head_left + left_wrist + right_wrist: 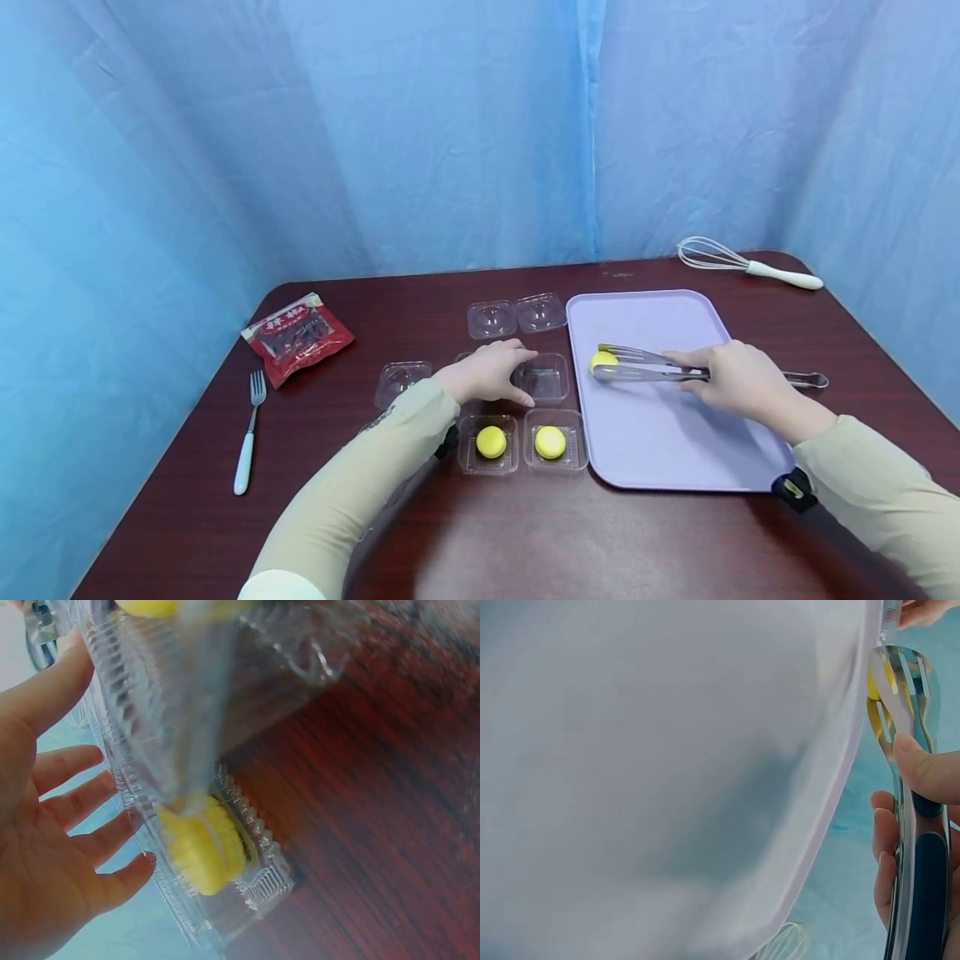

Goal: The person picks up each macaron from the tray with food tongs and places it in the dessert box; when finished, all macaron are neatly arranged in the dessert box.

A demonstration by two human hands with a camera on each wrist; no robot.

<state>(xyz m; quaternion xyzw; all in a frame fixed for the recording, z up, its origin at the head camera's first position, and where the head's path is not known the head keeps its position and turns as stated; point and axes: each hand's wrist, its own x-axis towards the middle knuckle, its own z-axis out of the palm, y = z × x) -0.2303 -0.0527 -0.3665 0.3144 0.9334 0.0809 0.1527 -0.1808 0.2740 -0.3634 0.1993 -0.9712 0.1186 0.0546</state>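
Observation:
My right hand (738, 379) grips metal serving tongs (645, 374) over the lilac tray (637, 454). A round yellow macaron (602, 360) sits between the tong tips near the tray's left side. Fingers spread, my left hand (491, 372) reaches over the clear plastic boxes, fingertips at the edge of a box (545, 379) with a bare bottom. Two nearer compartments each hold a yellow macaron, one on the left (491, 442) and one on the right (550, 442). In the left wrist view, the fingers (75, 799) lie along the clear plastic wall, and a macaron (201, 847) shows inside.
Clear domed lids (540, 313) lie at the back, and another lid (400, 382) is left of the boxes. A red snack packet (300, 337) and a fork (248, 433) are at the left. Beyond the tray, a whisk (750, 265) lies at the back right. Blue curtains surround the table.

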